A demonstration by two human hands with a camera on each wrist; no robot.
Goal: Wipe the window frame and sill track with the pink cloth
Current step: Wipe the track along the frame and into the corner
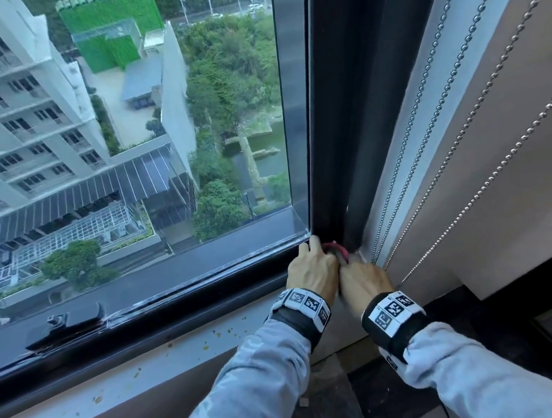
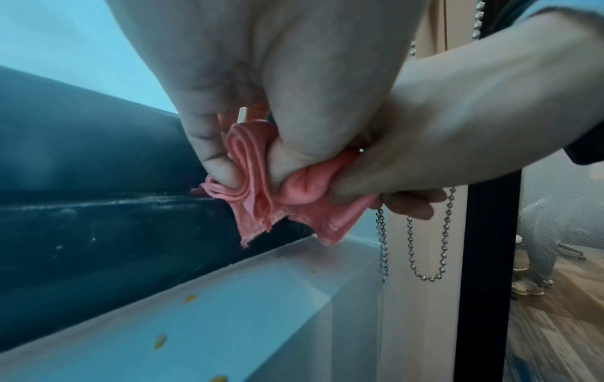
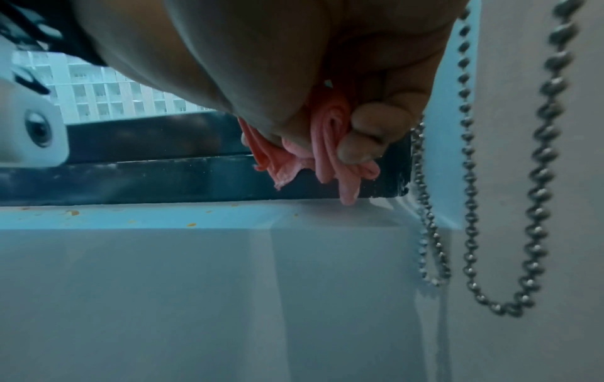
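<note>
Both hands, left hand [image 1: 312,267] and right hand [image 1: 362,283], fingers curled tight, bunch the pink cloth [image 2: 278,196] at the frame's [image 1: 335,135] bottom right corner; sill track [image 1: 181,285] leftward looks streaked, crumbs remain, most wiping seemingly left.

big glass pane [image 1: 124,122] looks way down on a white apartment block [image 1: 4,100], green trees [image 1: 231,78] and a striped roof, all in dim bluish daylight; beaded blind chains [image 1: 428,120] hang along the beige wall [image 1: 515,152], wood-look floor [image 2: 555,323] behind
</note>
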